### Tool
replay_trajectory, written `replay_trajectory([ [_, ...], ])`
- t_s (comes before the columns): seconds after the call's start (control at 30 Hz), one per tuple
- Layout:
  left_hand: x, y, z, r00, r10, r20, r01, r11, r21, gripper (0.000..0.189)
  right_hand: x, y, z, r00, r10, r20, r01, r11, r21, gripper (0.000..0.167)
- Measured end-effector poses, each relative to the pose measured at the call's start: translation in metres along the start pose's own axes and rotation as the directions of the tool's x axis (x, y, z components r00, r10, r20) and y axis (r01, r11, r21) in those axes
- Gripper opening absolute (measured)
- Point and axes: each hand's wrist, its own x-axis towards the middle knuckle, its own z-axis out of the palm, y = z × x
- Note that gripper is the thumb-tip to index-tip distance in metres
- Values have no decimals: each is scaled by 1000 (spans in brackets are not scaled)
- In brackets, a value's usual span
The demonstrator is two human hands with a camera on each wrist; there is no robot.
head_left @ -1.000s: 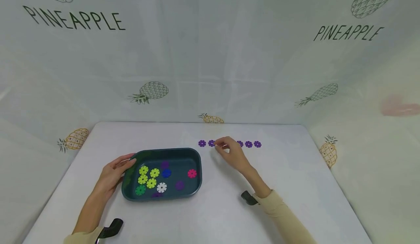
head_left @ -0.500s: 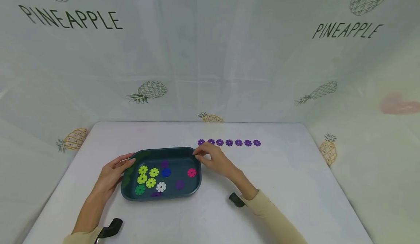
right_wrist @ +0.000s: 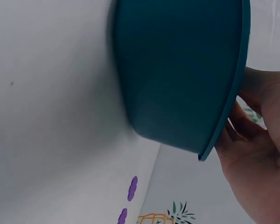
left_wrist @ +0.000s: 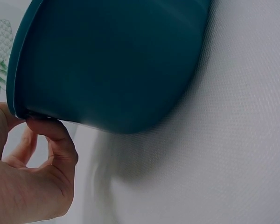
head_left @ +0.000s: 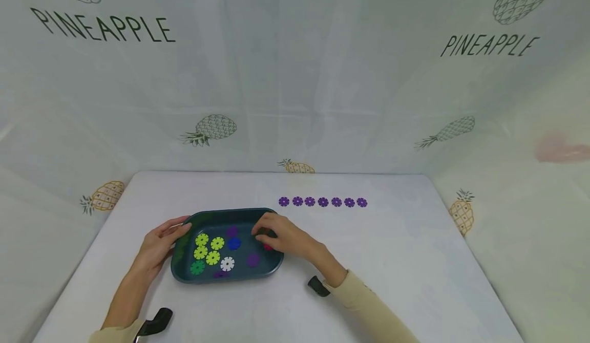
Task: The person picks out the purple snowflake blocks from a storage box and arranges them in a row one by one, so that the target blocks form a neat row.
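A dark teal tray (head_left: 239, 277) holds flower-shaped plastic discs: several yellow (head_left: 212, 257), a green disc (head_left: 197, 267), a white disc (head_left: 227, 263), a blue disc (head_left: 234, 243) and a few purple ones (head_left: 253, 260). A pink disc (head_left: 268, 247) is mostly hidden under my right hand (head_left: 283, 236). That hand reaches over the tray's right end with fingers bent and thumb apart, nothing visible between them. At the far left corner my left hand (head_left: 156, 245) grips the rim, thumb on top; the left wrist view shows fingers (left_wrist: 56, 135) beneath the rim.
Behind the tray, to the right, several purple discs (head_left: 323, 202) lie in a straight row on the white table (head_left: 392, 245). A pineapple-printed curtain (head_left: 295, 77) hangs behind the table's far edge. Black wrist-worn devices (head_left: 156, 321) show at both sleeves.
My right hand has moved from the purple row, leftward and nearer, to above the tray's right end. A disc it covered now lies visible in the row. My left hand stays on the rim.
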Motion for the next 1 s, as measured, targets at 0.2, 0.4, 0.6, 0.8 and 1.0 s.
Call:
replay_trajectory([
  [0.2,-1,0,1,1000,0,3,0,1000,0,67,1,-6,10,998,-13,66,17,998,-57,17],
  [0.4,0,2,2,1000,-7,-8,7,1000,18,71,4,-12,14,988,-2,154,25,989,-148,19],
  [0.6,-1,1,2,1000,-21,-6,21,1000,5,70,8,-18,24,966,60,253,13,960,-279,30],
  [0.8,0,-1,1,1000,-10,4,10,1000,-1,67,8,-21,32,964,114,240,-13,923,-384,32],
  [1.0,1,-2,0,1000,-14,-1,14,1000,-2,63,8,-21,34,968,120,218,-26,919,-394,24],
])
